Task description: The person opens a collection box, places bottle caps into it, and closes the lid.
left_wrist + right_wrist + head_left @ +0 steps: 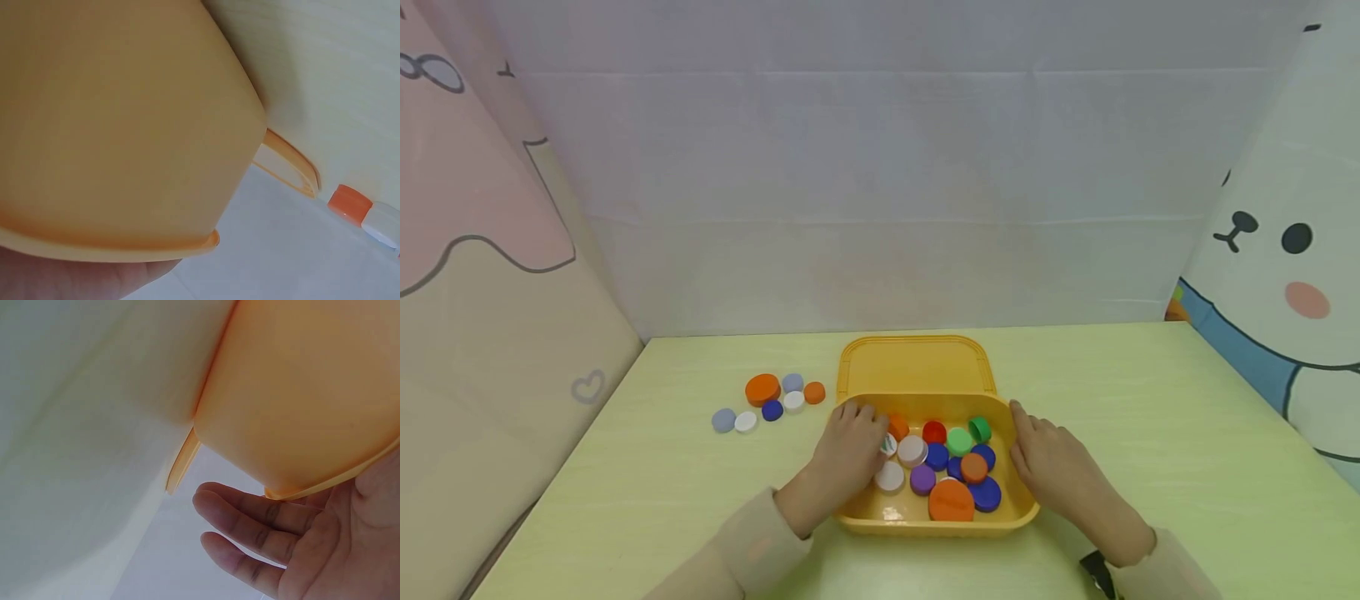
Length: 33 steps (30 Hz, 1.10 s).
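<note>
A yellow plastic box (872, 527) holds several coloured bottle caps, among them a large orange cap (951, 502), a purple cap (922, 479) and a green cap (980, 429). My left hand (848, 446) grips the box's left rim, its fingers reaching over into the box near the white caps. On the right rim, my right hand (1063, 467) holds the edge with thumb and forefinger. Its other fingers (240, 522) extend loosely outside the wall in the right wrist view. The left wrist view shows the box's outer wall (125, 125); most of the left hand is hidden there.
Behind the box lies its yellow lid (917, 367). Several loose caps sit on the table (625, 500) to the left, including a big orange cap (763, 389) and a dark blue cap (772, 410). A pale cloth (910, 167) hangs behind the table.
</note>
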{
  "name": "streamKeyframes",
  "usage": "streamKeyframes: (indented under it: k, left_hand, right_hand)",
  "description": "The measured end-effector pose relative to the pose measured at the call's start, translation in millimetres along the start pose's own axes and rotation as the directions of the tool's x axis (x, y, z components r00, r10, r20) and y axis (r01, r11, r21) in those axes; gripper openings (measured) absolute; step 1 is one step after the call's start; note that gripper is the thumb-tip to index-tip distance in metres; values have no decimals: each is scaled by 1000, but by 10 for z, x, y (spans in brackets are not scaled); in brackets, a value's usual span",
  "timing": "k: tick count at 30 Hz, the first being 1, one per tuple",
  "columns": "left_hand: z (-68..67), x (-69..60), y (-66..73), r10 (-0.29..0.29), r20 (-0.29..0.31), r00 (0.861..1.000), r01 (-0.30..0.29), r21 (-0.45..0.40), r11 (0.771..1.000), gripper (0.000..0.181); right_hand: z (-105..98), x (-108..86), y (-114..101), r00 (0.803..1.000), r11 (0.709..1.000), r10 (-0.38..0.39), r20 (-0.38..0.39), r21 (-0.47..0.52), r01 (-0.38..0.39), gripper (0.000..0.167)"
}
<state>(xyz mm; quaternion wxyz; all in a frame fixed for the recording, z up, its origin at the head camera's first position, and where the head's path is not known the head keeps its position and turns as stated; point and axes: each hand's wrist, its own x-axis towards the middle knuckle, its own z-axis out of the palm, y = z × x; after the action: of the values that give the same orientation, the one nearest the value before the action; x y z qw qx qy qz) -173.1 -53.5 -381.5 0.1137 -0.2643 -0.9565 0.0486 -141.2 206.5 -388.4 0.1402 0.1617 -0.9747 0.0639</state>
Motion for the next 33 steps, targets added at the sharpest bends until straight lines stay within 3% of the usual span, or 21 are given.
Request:
streamKeyframes:
  k: [4,9,13,17,24,30,33]
  left_hand:
    - [-15,-22,-15,-6,8,1000,6,-38,999,29]
    - [-132,-66,-35,-23,16,1000,25,-119,993,31]
    - [-254,-111,-76,-33,-55,998,25,-156,987,26]
    - [-343,-140,-166,-49,-153,987,23,-165,986,26]
    - [-397,-191,-453,-159,-191,969,127,-172,977,30]
    - [-281,-263,-797,-219,-231,948,182,-171,968,28]
    - [-219,-307,-950,-252,-219,942,215,-180,960,26]
  right_hand:
    - [-2,-2,-3,1000,1000,6,2,2,-6,44]
    - [-3,-1,-7,1000,1000,5,6,3,-5,44]
    - [-4,2,-6,1000,1000,6,13,4,-6,44]
    - [-11,3,-5,1000,1000,8,12,4,-9,44]
    - [-17,1,-10,1000,1000,10,16,7,-10,45]
    - [-19,2,-17,1000,1000,9,18,8,-10,45]
    - [-15,0,-13,1000,1000,8,13,4,-8,45]
